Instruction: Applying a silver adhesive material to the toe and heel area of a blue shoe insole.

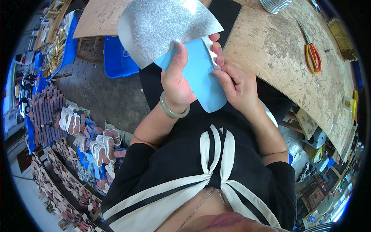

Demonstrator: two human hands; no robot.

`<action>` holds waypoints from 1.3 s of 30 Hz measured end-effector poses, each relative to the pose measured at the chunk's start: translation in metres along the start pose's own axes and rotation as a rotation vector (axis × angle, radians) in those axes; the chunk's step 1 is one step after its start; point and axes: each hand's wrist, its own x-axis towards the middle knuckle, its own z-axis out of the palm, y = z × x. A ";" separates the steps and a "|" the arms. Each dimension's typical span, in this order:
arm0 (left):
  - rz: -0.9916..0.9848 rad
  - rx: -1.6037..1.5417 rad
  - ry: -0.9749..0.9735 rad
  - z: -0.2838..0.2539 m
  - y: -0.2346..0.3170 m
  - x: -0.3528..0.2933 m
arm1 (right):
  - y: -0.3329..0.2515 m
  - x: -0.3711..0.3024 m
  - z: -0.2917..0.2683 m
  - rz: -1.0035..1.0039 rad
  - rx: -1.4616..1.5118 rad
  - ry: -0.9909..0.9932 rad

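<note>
My left hand [176,79], with a pale bangle at the wrist, holds a light blue insole-shaped piece [205,81] together with a glittery silver sheet [166,27]. Its thumb lies over the front, and its fingertips come round the far right edge from behind. The silver sheet fans out beyond the blue piece, and a narrow white-silver strip runs gathered along the blue piece's right edge. At that edge my right hand [239,85] is closed, thumb pressed on the blue piece's margin and fingers curled. The undersides of both pieces are hidden.
Scissors [311,56] with orange and red handles lie on the worn wooden table [266,50]. Nearby are a black flat sheet [231,13], stacked silvery rings [275,4] and a yellowish bundle of strips [342,38]. A blue bin [119,63] and piled shoe soles [102,149] stand left.
</note>
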 end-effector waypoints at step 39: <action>-0.258 0.086 0.012 0.013 -0.017 -0.020 | 0.025 0.041 -0.020 0.134 0.926 0.157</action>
